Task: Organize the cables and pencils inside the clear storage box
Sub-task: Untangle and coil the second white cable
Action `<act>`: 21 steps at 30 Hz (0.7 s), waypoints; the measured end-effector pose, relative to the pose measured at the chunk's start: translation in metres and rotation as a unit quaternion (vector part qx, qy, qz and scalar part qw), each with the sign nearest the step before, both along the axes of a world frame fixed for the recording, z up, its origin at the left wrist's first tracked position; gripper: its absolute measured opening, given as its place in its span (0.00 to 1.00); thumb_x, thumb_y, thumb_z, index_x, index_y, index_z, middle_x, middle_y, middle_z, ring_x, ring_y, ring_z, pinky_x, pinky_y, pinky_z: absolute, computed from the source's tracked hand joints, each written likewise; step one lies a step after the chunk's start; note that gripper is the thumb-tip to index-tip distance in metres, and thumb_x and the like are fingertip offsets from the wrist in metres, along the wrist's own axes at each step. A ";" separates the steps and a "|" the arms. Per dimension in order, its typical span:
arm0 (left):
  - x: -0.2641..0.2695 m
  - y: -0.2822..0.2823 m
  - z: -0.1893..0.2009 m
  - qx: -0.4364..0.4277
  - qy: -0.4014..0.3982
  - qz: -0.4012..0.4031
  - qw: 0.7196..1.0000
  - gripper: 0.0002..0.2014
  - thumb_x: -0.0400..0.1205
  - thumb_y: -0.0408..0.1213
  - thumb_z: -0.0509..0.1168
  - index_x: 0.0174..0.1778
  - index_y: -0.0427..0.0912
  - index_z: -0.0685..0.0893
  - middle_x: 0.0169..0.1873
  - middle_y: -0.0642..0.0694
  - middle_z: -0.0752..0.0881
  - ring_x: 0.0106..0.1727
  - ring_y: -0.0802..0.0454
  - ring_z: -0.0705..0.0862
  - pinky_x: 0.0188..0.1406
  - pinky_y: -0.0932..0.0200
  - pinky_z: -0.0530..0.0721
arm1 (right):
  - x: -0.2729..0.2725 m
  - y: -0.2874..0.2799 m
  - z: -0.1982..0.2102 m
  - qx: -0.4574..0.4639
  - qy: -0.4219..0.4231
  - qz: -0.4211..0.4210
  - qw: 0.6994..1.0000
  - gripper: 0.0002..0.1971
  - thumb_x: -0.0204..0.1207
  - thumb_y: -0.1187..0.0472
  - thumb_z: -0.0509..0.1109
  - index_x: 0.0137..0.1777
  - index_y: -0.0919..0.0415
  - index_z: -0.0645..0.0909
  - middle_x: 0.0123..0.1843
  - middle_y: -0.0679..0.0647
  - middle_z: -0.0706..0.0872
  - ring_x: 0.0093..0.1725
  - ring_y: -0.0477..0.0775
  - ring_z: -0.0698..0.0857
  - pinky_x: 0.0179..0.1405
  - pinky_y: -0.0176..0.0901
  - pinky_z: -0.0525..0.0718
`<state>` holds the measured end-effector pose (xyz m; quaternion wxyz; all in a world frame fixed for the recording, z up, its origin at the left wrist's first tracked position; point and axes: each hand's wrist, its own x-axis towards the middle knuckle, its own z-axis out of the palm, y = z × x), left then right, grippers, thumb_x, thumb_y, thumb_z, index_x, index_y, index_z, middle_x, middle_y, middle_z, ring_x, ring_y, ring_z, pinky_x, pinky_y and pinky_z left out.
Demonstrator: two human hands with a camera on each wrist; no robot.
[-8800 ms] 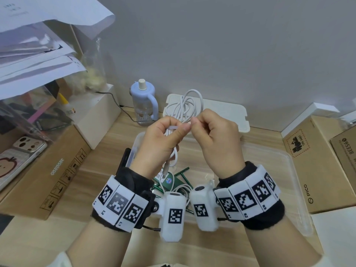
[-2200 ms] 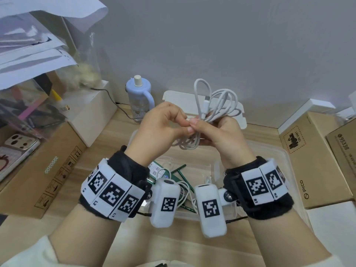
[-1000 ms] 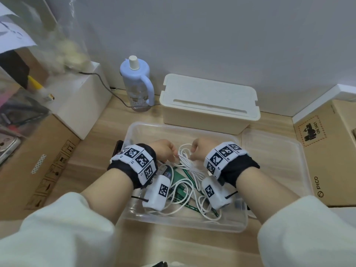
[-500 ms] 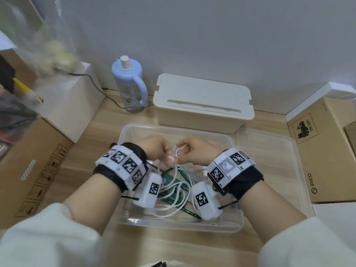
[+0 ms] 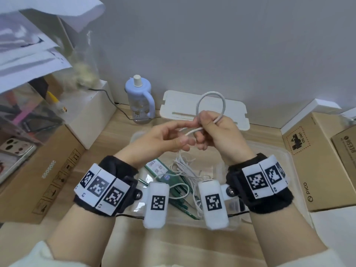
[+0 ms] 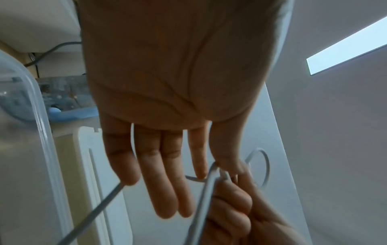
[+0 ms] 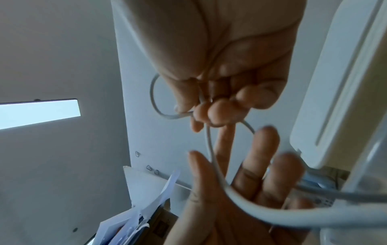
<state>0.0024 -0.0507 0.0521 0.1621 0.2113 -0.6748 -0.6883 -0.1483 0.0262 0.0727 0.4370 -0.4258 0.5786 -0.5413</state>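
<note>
R hand (image 5: 217, 135) fingers curled, gripping thin white round cable (image 5: 210, 95) in a loop standing above the fist. L hand (image 5: 159, 139) just beside it, fingers mostly straight, thumb+index touching the cable. Below both: clear plastic storage box (image 5: 296, 170) w/ more white cable and green pencils (image 5: 181, 205) inside.

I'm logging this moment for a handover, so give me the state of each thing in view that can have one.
white cable: lifted above the box, one loop formed.
right hand: grips the cable where the loop crosses.
left hand: fingers extended, cable running across them.
clear storage box: open, holding loose white cables and green pencils.
white lidded box: lid on.
blue bottle: upright, capped.
</note>
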 end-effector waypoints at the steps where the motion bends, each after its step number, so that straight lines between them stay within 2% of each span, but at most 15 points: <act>1: 0.000 0.002 0.000 -0.010 -0.007 -0.007 1.000 0.18 0.76 0.41 0.62 0.61 0.56 0.78 0.42 0.54 0.88 0.43 0.58 0.85 0.43 0.69 0.79 | -0.001 0.002 0.004 -0.005 -0.002 -0.003 1.000 0.17 0.83 0.56 0.55 0.34 0.59 0.76 0.17 0.47 0.74 0.17 0.46 0.72 0.20 0.36 0.71; 3: -0.001 0.004 0.001 -0.022 -0.021 0.011 0.999 0.17 0.77 0.44 0.61 0.63 0.56 0.77 0.39 0.54 0.88 0.41 0.56 0.84 0.41 0.66 0.77 | -0.001 0.007 0.011 -0.009 0.003 0.006 1.000 0.20 0.81 0.52 0.55 0.31 0.60 0.74 0.15 0.46 0.70 0.16 0.46 0.68 0.19 0.34 0.68; 5: -0.003 0.005 0.003 -0.030 -0.039 0.043 0.998 0.15 0.80 0.44 0.63 0.63 0.52 0.79 0.35 0.55 0.86 0.38 0.59 0.82 0.39 0.66 0.76 | 0.002 0.011 0.017 -0.004 0.014 0.029 0.999 0.23 0.79 0.48 0.53 0.27 0.62 0.71 0.13 0.46 0.68 0.15 0.46 0.65 0.18 0.34 0.65; 6: -0.004 0.006 0.004 -0.057 -0.049 0.053 0.996 0.10 0.81 0.42 0.63 0.58 0.52 0.82 0.33 0.57 0.84 0.35 0.63 0.80 0.37 0.68 0.75 | 0.004 0.013 0.018 -0.001 0.023 0.039 0.999 0.25 0.80 0.48 0.51 0.26 0.63 0.70 0.13 0.46 0.67 0.15 0.45 0.64 0.18 0.34 0.64; 7: -0.004 0.006 0.005 -0.095 -0.061 0.057 0.992 0.07 0.81 0.40 0.63 0.49 0.54 0.86 0.30 0.57 0.82 0.32 0.64 0.78 0.35 0.69 0.73 | 0.005 0.014 0.020 0.002 0.028 0.043 0.999 0.26 0.81 0.49 0.50 0.25 0.63 0.70 0.12 0.46 0.67 0.15 0.45 0.63 0.17 0.34 0.63; 9: -0.003 0.005 0.003 -0.158 -0.073 0.062 0.983 0.13 0.80 0.42 0.66 0.29 0.56 0.87 0.29 0.47 0.78 0.32 0.56 0.74 0.34 0.67 0.69 | 0.003 0.016 0.019 -0.003 0.009 0.033 0.999 0.29 0.83 0.50 0.48 0.22 0.62 0.70 0.13 0.45 0.66 0.15 0.44 0.62 0.16 0.34 0.62; 10: -0.002 0.005 0.002 -0.166 -0.078 0.063 0.981 0.14 0.79 0.43 0.66 0.26 0.55 0.87 0.31 0.43 0.75 0.34 0.54 0.72 0.35 0.65 0.68 | 0.001 0.015 0.019 -0.010 -0.017 0.017 1.000 0.29 0.83 0.50 0.48 0.21 0.60 0.71 0.15 0.45 0.66 0.15 0.43 0.61 0.15 0.33 0.60; 12: 0.002 0.004 0.001 -0.143 -0.090 0.064 0.984 0.13 0.81 0.41 0.64 0.30 0.51 0.85 0.37 0.45 0.78 0.39 0.56 0.74 0.41 0.64 0.71 | -0.007 0.014 0.017 -0.024 -0.062 -0.031 0.997 0.30 0.83 0.50 0.50 0.18 0.57 0.73 0.18 0.49 0.64 0.15 0.42 0.60 0.13 0.31 0.58; 14: 0.004 0.003 -0.003 -0.072 -0.079 0.046 0.993 0.14 0.83 0.39 0.60 0.32 0.47 0.82 0.41 0.48 0.84 0.45 0.55 0.80 0.45 0.63 0.75 | -0.015 0.015 0.014 -0.025 -0.075 -0.078 0.994 0.30 0.83 0.50 0.51 0.19 0.57 0.75 0.18 0.50 0.64 0.15 0.41 0.60 0.12 0.31 0.57; 16: 0.004 0.004 -0.004 0.030 -0.016 0.028 0.999 0.12 0.81 0.42 0.58 0.33 0.43 0.78 0.35 0.47 0.87 0.40 0.52 0.85 0.43 0.63 0.81 | -0.023 0.017 0.007 -0.017 -0.005 -0.108 0.994 0.26 0.83 0.52 0.53 0.24 0.58 0.78 0.15 0.45 0.65 0.15 0.41 0.62 0.14 0.29 0.61; 18: 0.003 0.005 0.000 0.142 0.061 0.046 0.987 0.11 0.80 0.42 0.58 0.34 0.40 0.73 0.22 0.49 0.81 0.28 0.52 0.82 0.36 0.62 0.83 | -0.031 0.019 -0.005 -0.005 0.157 -0.120 0.980 0.17 0.82 0.55 0.58 0.34 0.55 0.81 0.16 0.41 0.73 0.19 0.38 0.69 0.22 0.28 0.66; 19: 0.003 0.005 0.002 0.177 0.087 0.068 0.978 0.12 0.81 0.42 0.59 0.35 0.40 0.72 0.19 0.51 0.75 0.23 0.54 0.78 0.33 0.63 0.82 | -0.035 0.019 -0.012 0.002 0.223 -0.127 0.966 0.12 0.81 0.58 0.60 0.38 0.53 0.82 0.22 0.38 0.78 0.24 0.36 0.73 0.28 0.29 0.69; 21: 0.003 0.001 0.007 0.195 0.116 0.116 0.967 0.11 0.81 0.43 0.56 0.36 0.42 0.72 0.16 0.55 0.68 0.17 0.58 0.69 0.28 0.63 0.79 | -0.042 0.019 -0.022 0.038 0.277 -0.141 0.950 0.08 0.79 0.62 0.62 0.44 0.52 0.82 0.37 0.38 0.82 0.36 0.38 0.76 0.41 0.38 0.74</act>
